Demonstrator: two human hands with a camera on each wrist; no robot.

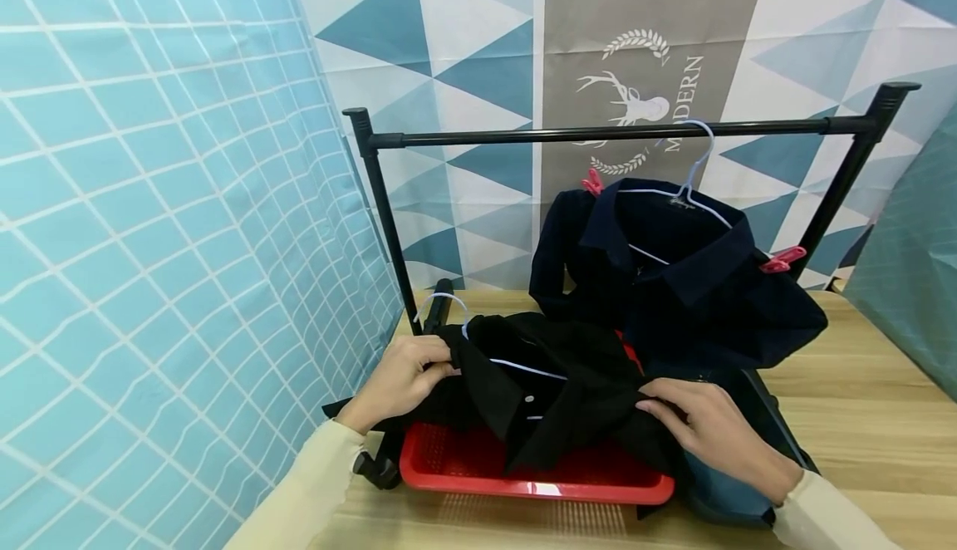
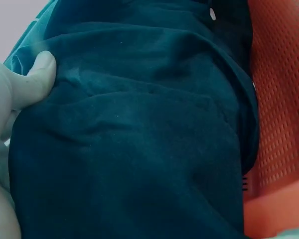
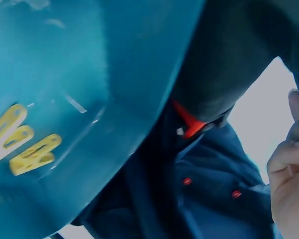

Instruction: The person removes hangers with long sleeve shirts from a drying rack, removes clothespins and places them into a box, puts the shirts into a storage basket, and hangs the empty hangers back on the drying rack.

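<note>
A black shirt (image 1: 598, 405) on a pale blue hanger (image 1: 527, 368) lies over a red basket (image 1: 538, 488). My left hand (image 1: 406, 375) pinches its left shoulder between thumb and fingers; in the left wrist view the thumb (image 2: 42, 74) presses on the dark cloth (image 2: 124, 134). On the other side, my right hand (image 1: 706, 425) pinches the right shoulder. The right wrist view shows only part of that hand (image 3: 293, 184), at the right edge against the cloth. The hanger's hook stands up from the collar.
A navy shirt (image 1: 688, 284) hangs from the black rack bar (image 1: 523, 135), with pink clothespins (image 1: 782, 260) at its shoulders. Beside the red basket sits a blue bin (image 1: 721, 488), with yellow clothespins (image 3: 36, 154) inside. A blue checked curtain (image 1: 149, 243) closes the left side.
</note>
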